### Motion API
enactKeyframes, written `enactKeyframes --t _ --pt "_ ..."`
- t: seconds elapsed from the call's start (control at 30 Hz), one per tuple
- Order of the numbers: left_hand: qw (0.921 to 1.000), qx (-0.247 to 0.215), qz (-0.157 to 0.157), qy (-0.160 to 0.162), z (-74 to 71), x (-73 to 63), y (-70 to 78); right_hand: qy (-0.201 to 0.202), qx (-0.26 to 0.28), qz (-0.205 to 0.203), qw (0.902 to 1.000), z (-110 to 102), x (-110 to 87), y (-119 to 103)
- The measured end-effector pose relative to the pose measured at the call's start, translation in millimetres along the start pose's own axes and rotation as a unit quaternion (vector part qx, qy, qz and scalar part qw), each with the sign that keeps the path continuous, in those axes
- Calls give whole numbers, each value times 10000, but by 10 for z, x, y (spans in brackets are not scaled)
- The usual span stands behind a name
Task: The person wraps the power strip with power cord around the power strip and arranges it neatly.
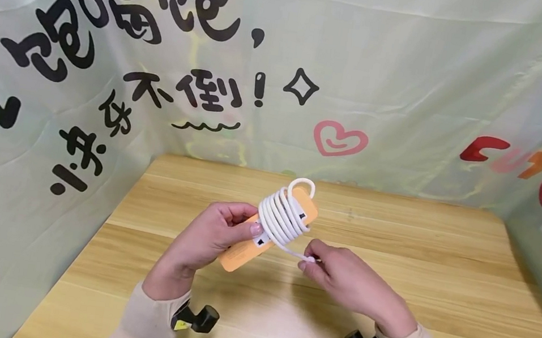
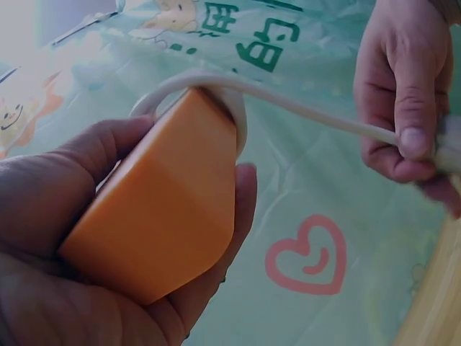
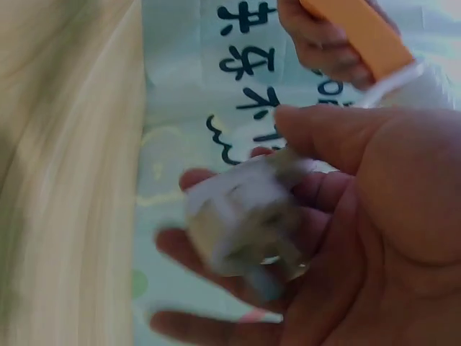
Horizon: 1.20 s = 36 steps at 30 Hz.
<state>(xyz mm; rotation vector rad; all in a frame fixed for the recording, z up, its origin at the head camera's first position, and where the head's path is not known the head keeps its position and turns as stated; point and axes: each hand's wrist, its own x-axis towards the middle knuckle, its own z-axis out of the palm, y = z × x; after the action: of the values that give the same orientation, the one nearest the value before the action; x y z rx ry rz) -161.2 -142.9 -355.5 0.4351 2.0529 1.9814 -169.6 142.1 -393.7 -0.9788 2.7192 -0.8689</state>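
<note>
My left hand (image 1: 206, 234) grips an orange power strip (image 1: 239, 253) near its lower end, thumb on top by the coils. A white cord (image 1: 279, 216) is wound several times round the strip's middle, and one loop stands up past the far end. To the right, my right hand (image 1: 351, 279) holds the cord's free end, with a stretch of cord running between both hands. In the right wrist view a white plug (image 3: 238, 213), blurred, lies against the fingers with its prongs showing and the thumb over its cord end. The orange end block (image 2: 166, 194) fills the left palm.
Beneath the hands spreads a wooden table (image 1: 421, 240). A pale printed cloth (image 1: 418, 68) with lettering and hearts encloses its back and sides. Small black wrist cameras (image 1: 205, 318) stick out from both forearms over the tabletop.
</note>
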Motion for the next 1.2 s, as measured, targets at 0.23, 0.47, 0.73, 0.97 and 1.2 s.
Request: enactKeyframes --t 0.23,0.47,0.73,0.97,1.2 --pt "9967 303 145 -736 -55 -39 -5 -76 1298 799 9883 -105 3 103" --pt "9670 1638 117 -1949 3 -45 -78 62 1026 1191 9875 -145 7 94" --pt "9192 3072 -129 -2459 228 43 -220 263 490 883 9945 -81 4 4" --pt "8934 3608 138 -2673 383 71 -297 412 613 703 9948 14 7 -166" --pt "8977 3883 -225 -2070 422 102 -348 643 76 -113 9978 71 -46 -240"
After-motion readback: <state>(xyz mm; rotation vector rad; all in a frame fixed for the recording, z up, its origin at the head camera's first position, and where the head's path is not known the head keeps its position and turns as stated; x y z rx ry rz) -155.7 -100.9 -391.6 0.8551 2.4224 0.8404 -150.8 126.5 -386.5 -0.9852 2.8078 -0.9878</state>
